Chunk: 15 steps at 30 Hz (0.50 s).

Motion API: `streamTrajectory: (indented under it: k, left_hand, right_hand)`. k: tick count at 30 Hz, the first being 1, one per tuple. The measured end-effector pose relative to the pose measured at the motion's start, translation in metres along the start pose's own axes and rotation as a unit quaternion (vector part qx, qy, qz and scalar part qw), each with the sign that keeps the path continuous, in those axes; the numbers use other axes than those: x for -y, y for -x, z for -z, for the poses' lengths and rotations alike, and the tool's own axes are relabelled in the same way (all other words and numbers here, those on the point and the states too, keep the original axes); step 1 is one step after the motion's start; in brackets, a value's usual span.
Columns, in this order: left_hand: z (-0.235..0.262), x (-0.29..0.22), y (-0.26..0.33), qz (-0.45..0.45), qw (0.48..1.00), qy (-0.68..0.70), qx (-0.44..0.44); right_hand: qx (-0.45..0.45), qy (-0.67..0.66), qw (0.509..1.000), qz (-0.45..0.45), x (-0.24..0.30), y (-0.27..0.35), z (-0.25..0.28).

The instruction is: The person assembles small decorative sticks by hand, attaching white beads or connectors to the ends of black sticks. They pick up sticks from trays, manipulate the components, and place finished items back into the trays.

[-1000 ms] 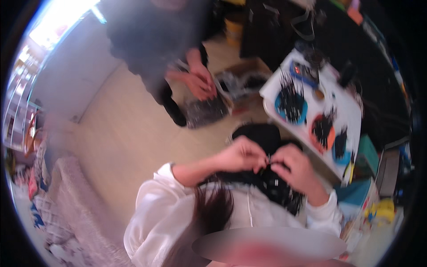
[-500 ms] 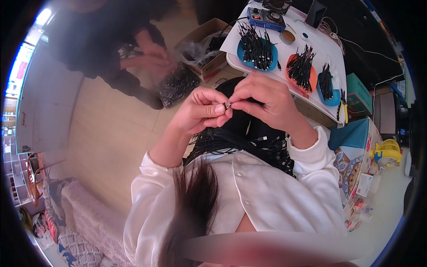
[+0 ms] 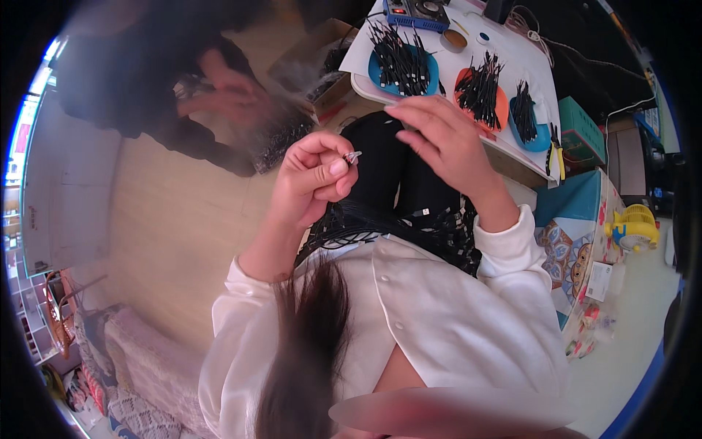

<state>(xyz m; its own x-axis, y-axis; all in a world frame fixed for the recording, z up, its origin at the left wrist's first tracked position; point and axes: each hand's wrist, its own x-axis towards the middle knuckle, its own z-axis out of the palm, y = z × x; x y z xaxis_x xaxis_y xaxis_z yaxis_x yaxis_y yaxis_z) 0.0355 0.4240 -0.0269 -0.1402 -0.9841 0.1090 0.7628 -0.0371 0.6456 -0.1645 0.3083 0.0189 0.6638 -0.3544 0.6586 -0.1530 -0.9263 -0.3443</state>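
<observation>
Between the thumb and fingers of my left hand (image 3: 311,175) is a cable end (image 3: 354,156), its short bare strands silvery with some red beside them. My right hand (image 3: 453,143) is raised to the right of it, apart from the cable, fingers spread and holding nothing that I can see. Below both hands, a heap of black cables (image 3: 365,219) lies across my lap. A pale USB plug (image 3: 425,212) shows among them on the right side.
Ahead on the white table (image 3: 532,66) are a blue dish (image 3: 373,69), an orange dish (image 3: 502,111) and another blue dish (image 3: 541,139), each with black cables. Behind them stand a blue heating device (image 3: 417,16) and a round tin (image 3: 453,41). At left, another person's hands (image 3: 227,102) move over cables.
My right hand has let go of the cable end and drawn away from my left hand, its fingers opening. The left hand has shifted slightly left, still pinching it.
</observation>
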Motion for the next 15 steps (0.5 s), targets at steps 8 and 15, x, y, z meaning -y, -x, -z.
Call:
streamTrajectory:
  k: [8,15]
  left_hand:
    - [-0.004,0.006,-0.002,0.031,0.998,0.05,0.031]
    - [-0.011,0.0,-0.004,-0.014,0.985,-0.168,0.043]
  right_hand:
    - [-0.024,-0.105,0.991,0.081,0.023,-0.003,-0.008]
    - [0.116,-0.257,0.95,-0.131,0.029,0.003,0.005]
